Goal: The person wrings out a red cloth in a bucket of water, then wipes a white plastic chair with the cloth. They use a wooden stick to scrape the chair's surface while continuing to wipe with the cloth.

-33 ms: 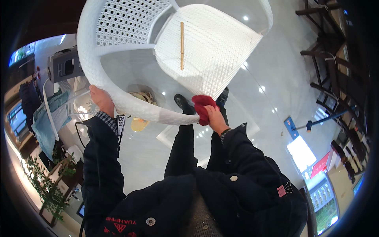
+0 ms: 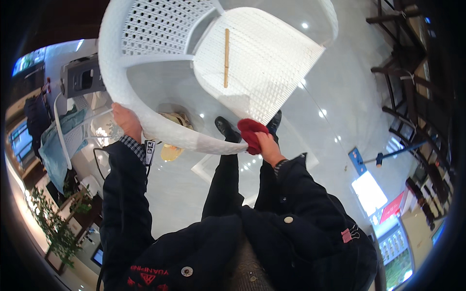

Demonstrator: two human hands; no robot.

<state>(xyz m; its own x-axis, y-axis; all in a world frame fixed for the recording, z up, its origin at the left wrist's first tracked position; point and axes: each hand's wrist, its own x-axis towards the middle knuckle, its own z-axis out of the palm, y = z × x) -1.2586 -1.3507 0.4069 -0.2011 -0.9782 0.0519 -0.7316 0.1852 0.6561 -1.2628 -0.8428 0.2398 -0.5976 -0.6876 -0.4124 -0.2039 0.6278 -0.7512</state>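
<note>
A white woven armchair point(image 2: 272, 58) is tipped in front of me, its seat and perforated backrest facing up. My left hand point(image 2: 127, 122) is closed on the outer rim of its curved frame, at the left. At the near end of the armrest, my right hand point(image 2: 270, 148) grips a dark red cloth point(image 2: 249, 132) wrapped over the tip. The fingers under the cloth are partly hidden. Lying on the seat is a thin tan stick point(image 2: 226, 58), apart from both hands.
Another white chair point(image 2: 59, 127) with a light blue cloth point(image 2: 54, 150) over it stands left, near a grey plastic box-like item point(image 2: 80, 77). Dark wooden chairs point(image 2: 405, 68) line the right. A blue flat mop point(image 2: 357, 160) lies there. Something yellow point(image 2: 171, 153) is on the floor beneath the armrest.
Very little differs. The whole view has shifted slightly, and my right wrist sits a touch farther right. Both hands keep their holds.
</note>
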